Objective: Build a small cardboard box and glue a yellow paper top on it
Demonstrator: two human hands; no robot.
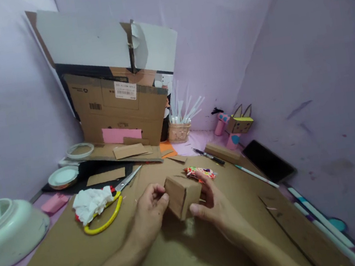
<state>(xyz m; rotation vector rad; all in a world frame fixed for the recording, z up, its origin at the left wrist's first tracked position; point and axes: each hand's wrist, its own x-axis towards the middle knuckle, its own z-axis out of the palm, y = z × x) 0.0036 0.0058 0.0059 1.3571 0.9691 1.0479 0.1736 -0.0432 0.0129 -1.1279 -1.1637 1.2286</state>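
A small brown cardboard box [183,196] is held tilted between my two hands, just over the cardboard sheet [142,261] on the table. My left hand [151,209] pinches its left edge between thumb and fingers. Around the right side, the thumb and fingers of my right hand [212,203] grip the box. Right behind it lies a colourful patterned tube [200,173], partly covered by my right fingers. Yellow-handled scissors [106,222] rest to the left, with a crumpled white tissue [91,202] over their handles.
A large cardboard carton [118,110] stands at the back, beside a basket [179,132] of white sticks. A black pen [212,156], a dark phone [269,159] and cardboard figures [240,124] sit to the right. At far left is a white pot [23,234].
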